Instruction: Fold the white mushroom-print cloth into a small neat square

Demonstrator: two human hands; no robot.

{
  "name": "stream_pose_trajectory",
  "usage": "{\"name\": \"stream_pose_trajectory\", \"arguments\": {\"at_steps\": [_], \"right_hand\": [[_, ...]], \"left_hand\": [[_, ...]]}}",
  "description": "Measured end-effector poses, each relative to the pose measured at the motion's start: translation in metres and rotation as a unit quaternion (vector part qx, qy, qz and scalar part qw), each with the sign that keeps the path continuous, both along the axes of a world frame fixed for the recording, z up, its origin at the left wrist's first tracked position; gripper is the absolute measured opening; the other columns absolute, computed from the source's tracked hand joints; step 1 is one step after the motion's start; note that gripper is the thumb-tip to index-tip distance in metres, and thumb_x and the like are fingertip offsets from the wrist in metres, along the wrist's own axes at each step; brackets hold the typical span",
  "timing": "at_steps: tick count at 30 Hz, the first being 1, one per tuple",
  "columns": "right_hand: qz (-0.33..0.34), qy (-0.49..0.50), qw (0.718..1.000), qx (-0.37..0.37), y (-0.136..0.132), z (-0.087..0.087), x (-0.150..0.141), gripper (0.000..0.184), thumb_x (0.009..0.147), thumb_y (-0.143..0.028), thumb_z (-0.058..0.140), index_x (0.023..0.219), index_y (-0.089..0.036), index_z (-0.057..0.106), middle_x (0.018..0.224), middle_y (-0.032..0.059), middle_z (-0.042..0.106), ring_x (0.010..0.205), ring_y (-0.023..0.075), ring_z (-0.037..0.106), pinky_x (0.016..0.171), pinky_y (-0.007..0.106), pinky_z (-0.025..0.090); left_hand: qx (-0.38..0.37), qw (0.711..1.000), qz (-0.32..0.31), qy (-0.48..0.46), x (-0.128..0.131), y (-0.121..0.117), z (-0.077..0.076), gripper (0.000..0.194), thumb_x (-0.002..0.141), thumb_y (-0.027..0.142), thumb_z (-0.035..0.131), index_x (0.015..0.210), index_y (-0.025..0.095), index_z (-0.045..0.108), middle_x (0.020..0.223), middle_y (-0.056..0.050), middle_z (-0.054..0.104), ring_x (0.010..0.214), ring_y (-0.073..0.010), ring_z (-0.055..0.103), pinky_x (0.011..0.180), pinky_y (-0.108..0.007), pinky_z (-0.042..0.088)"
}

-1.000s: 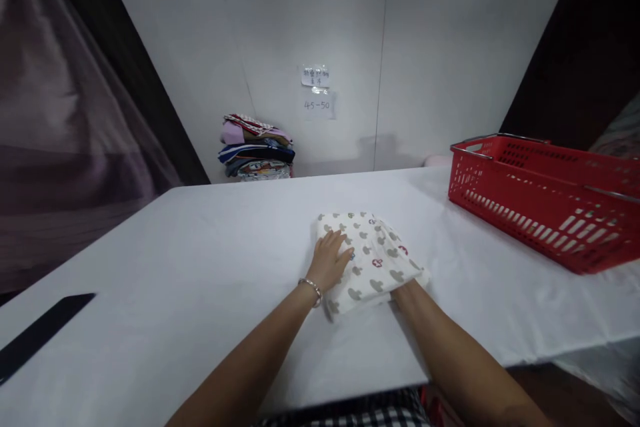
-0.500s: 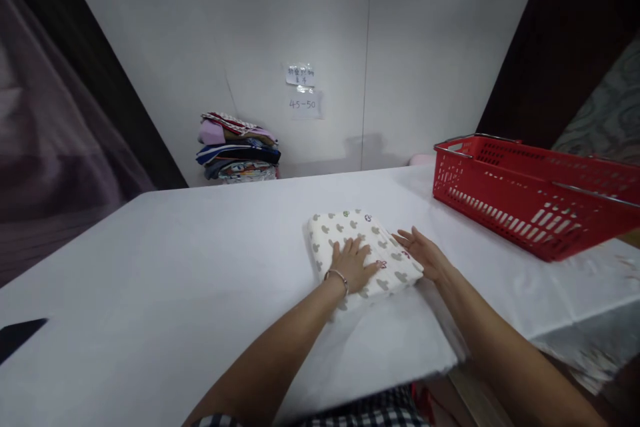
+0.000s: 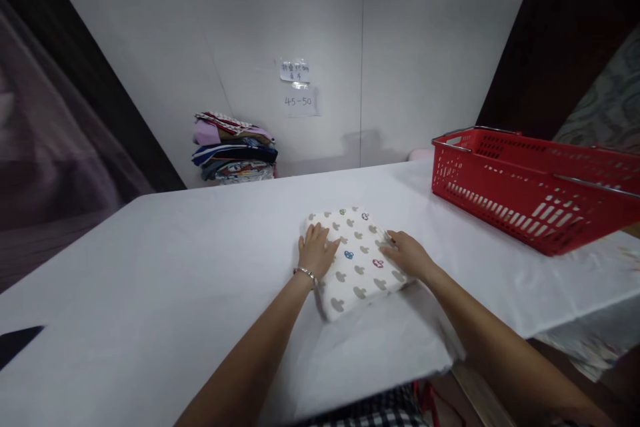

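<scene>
A folded white cloth (image 3: pixel 360 257) printed with grey, blue, red and green mushroom shapes lies on the white-covered table. On its left edge rests my left hand (image 3: pixel 317 253), fingers stretched out and thumb spread over the top; a bracelet circles that wrist. My right hand (image 3: pixel 407 257) is closed at the cloth's right edge, thumb and a finger on top, the other fingers partly hidden.
To the right stands a red plastic basket (image 3: pixel 525 190) with metal handles. A stack of folded fabrics (image 3: pixel 235 150) sits by the back wall, left of taped paper signs (image 3: pixel 301 101). A dark flat object (image 3: pixel 17 343) lies at the table's left front.
My left hand has slid from the middle of the cloth to its left edge, uncovering a blue mushroom. My right hand has moved in onto the right edge.
</scene>
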State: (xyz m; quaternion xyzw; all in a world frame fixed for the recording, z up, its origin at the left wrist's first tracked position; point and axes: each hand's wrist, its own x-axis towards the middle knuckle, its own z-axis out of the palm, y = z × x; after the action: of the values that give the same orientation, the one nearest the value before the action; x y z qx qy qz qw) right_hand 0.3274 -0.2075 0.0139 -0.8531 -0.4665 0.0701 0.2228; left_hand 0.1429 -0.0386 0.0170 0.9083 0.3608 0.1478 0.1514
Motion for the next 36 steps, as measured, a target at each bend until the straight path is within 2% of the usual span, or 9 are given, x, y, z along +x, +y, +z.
{"name": "stream_pose_trajectory", "arguments": {"at_steps": [5, 8, 11, 14, 17, 20, 26, 30, 36], "right_hand": [[-0.002, -0.046, 0.999, -0.008, 0.004, 0.002, 0.0, 0.017, 0.086, -0.026, 0.048, 0.089, -0.017, 0.061, 0.094, 0.0083, 0.063, 0.083, 0.0186, 0.055, 0.069, 0.026, 0.035], [-0.02, -0.047, 0.999, -0.002, 0.003, 0.0, 0.001, 0.017, 0.086, -0.02, 0.044, 0.09, -0.018, 0.061, 0.095, 0.0068, 0.063, 0.085, 0.0172, 0.055, 0.07, 0.025, 0.034], [-0.039, -0.045, 0.998, -0.01, 0.002, -0.001, 0.001, 0.018, 0.087, -0.021, 0.044, 0.091, -0.017, 0.062, 0.095, 0.0073, 0.063, 0.086, 0.0177, 0.055, 0.07, 0.025, 0.035], [-0.039, -0.075, 0.996, 0.012, 0.005, 0.003, 0.0, 0.02, 0.089, -0.023, 0.044, 0.097, -0.017, 0.061, 0.101, 0.009, 0.061, 0.096, 0.0196, 0.052, 0.077, 0.026, 0.035], [-0.02, -0.101, 0.994, 0.02, 0.014, 0.007, -0.001, 0.02, 0.09, -0.03, 0.047, 0.096, -0.017, 0.061, 0.101, 0.0098, 0.06, 0.098, 0.0215, 0.051, 0.079, 0.028, 0.035], [-0.02, -0.087, 0.996, -0.012, 0.027, 0.007, 0.0, 0.023, 0.086, -0.037, 0.053, 0.09, -0.017, 0.061, 0.097, 0.0106, 0.061, 0.094, 0.0236, 0.053, 0.073, 0.029, 0.035], [-0.037, -0.063, 0.997, -0.006, 0.036, 0.003, 0.001, 0.011, 0.083, -0.025, 0.053, 0.079, -0.018, 0.059, 0.085, 0.0055, 0.062, 0.079, 0.018, 0.055, 0.064, 0.026, 0.033], [-0.038, -0.076, 0.996, 0.031, 0.032, 0.008, -0.003, 0.01, 0.085, -0.022, 0.049, 0.084, -0.018, 0.057, 0.094, 0.0058, 0.061, 0.091, 0.0176, 0.053, 0.072, 0.025, 0.033], [-0.047, -0.045, 0.997, 0.037, 0.03, 0.013, -0.007, 0.013, 0.087, -0.026, 0.048, 0.096, -0.02, 0.055, 0.084, 0.0036, 0.063, 0.074, 0.0163, 0.055, 0.061, 0.024, 0.031]], "left_hand": [[0.008, 1.0, 0.002, -0.014, 0.005, -0.005, -0.013, 0.057, 0.089, 0.054, 0.033, 0.133, 0.02, 0.045, 0.152, -0.008, 0.021, 0.141, -0.0256, 0.006, 0.111, -0.049, 0.015], [0.037, 0.999, -0.02, -0.018, 0.007, -0.009, -0.017, 0.056, 0.089, 0.056, 0.03, 0.133, 0.024, 0.044, 0.151, -0.006, 0.023, 0.141, -0.0251, 0.008, 0.112, -0.05, 0.012], [0.055, 0.996, -0.057, 0.029, 0.008, -0.009, -0.021, 0.057, 0.087, 0.06, 0.029, 0.128, 0.026, 0.05, 0.149, -0.004, 0.029, 0.141, -0.027, 0.009, 0.111, -0.054, 0.007], [0.063, 0.995, -0.063, 0.052, 0.008, -0.009, -0.024, 0.059, 0.087, 0.062, 0.026, 0.128, 0.026, 0.05, 0.148, -0.004, 0.031, 0.14, -0.0273, 0.009, 0.111, -0.055, 0.006], [0.069, 0.994, -0.059, 0.055, 0.008, -0.01, -0.025, 0.06, 0.087, 0.061, 0.025, 0.129, 0.027, 0.049, 0.148, -0.004, 0.031, 0.141, -0.0271, 0.009, 0.111, -0.054, 0.005], [0.069, 0.995, -0.059, 0.048, 0.009, -0.009, -0.026, 0.06, 0.087, 0.062, 0.024, 0.129, 0.027, 0.048, 0.149, -0.004, 0.03, 0.14, -0.0275, 0.009, 0.111, -0.054, 0.005], [0.072, 0.995, -0.06, 0.04, 0.008, -0.008, -0.027, 0.06, 0.087, 0.061, 0.024, 0.129, 0.026, 0.05, 0.148, -0.004, 0.032, 0.14, -0.0271, 0.01, 0.111, -0.055, 0.006], [0.063, 0.996, -0.059, 0.035, 0.008, -0.009, -0.026, 0.06, 0.087, 0.061, 0.026, 0.128, 0.026, 0.05, 0.148, -0.004, 0.032, 0.14, -0.0271, 0.01, 0.111, -0.055, 0.006], [0.009, 0.999, -0.037, -0.008, 0.007, -0.007, -0.017, 0.051, 0.089, 0.054, 0.03, 0.128, 0.027, 0.05, 0.145, -0.002, 0.037, 0.139, -0.0238, 0.017, 0.112, -0.052, 0.009]]}}
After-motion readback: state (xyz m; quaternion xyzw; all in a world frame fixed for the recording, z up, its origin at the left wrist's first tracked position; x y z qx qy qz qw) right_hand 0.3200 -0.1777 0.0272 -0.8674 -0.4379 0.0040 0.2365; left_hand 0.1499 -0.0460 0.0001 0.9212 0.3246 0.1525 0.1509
